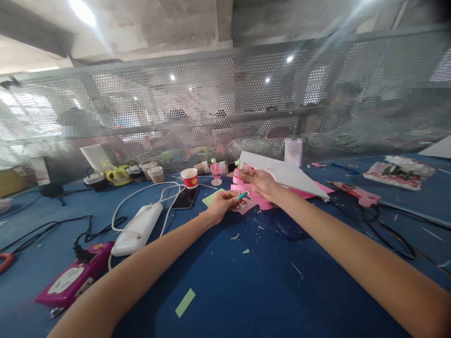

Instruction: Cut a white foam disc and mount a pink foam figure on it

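My left hand (pixel 221 205) is closed in a pinch at the middle of the table, a teal nail showing at its thumb. What its fingertips hold is too small to make out. Close beside it, my right hand (pixel 262 184) grips a small pink paper craft (pixel 236 177) with a green star on top. Pink paper strips (pixel 262 201) lie beneath both hands. Just left of them stands a similar small pink figure (pixel 216 174) on a round base. A sheet of green paper (pixel 211 198) is partly hidden behind my left hand.
A red paper cup (pixel 190 179), a phone (pixel 183 199), a white power bank (pixel 139 230) with cables and a magenta power strip (pixel 75 277) are on the left. White board (pixel 282 171) lies behind my hands. A pink glue gun (pixel 368 196) with its cord is right. Paper scraps dot the blue table.
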Available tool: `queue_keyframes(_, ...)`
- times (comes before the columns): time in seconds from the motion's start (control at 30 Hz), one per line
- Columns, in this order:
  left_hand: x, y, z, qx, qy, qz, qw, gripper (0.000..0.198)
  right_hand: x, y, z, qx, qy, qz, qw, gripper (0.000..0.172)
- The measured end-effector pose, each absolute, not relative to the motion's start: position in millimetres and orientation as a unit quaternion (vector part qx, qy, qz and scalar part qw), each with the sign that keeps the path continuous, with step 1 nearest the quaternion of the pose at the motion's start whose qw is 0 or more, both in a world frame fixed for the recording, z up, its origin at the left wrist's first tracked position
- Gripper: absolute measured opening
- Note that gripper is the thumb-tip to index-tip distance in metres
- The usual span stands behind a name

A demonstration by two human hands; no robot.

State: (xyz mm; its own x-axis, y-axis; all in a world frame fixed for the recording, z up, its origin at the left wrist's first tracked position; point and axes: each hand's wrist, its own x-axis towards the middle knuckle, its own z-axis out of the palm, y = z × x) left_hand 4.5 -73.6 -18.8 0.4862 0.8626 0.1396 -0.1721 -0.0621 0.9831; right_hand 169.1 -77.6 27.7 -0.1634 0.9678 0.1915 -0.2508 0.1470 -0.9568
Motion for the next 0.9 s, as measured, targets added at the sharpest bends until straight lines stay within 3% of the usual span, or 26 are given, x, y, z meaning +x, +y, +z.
queue_keyframes(0.53, 4.8, -73.2, -18.8, 0.603, 0.301, 0.434, 0.598, 0.036, 177.2, -75.6, 36.5, -0.39, -0.567, 0.434, 0.581, 0.035)
queue_keyframes(0.67, -0.4, -69.2, -14.0, 0.592, 0.318, 0.476, 0.567, 0.038, 194.6, -78.2, 50.5, -0.434, -0.614, 0.393, 0.53, 0.034)
queue_keyframes(0.9, -12.0, -53.6, -13.5, 0.594, 0.33, 0.5, 0.537, 0.038, 237.4, -102.1, 100.9, -0.542, -0.746, 0.151, 0.357, 0.021)
